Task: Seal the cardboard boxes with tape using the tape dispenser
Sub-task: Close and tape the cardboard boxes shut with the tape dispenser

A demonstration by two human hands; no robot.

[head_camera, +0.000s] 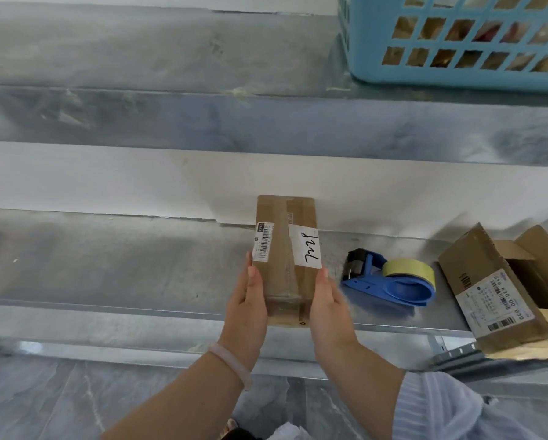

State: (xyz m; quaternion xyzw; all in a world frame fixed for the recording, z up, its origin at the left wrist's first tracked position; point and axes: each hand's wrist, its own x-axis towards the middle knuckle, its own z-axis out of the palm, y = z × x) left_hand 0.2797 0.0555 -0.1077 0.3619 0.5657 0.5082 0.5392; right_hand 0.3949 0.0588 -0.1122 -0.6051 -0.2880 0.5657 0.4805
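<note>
A narrow cardboard box (282,258) lies lengthwise on the metal shelf (107,268), with a barcode label on its left edge and a handwritten white label on its right. My left hand (245,304) presses flat against the box's left side. My right hand (329,308) presses flat against its right side, fingers straight. Clear tape runs along the box's top. A blue tape dispenser (390,281) with a yellowish tape roll lies on the shelf just right of my right hand. An open cardboard box (501,290) with printed labels sits at the shelf's right end.
A blue plastic basket (456,39) with goods inside stands on the upper shelf at top right. The white wall runs behind the lower shelf. Grey tiled floor shows below the shelf's front edge.
</note>
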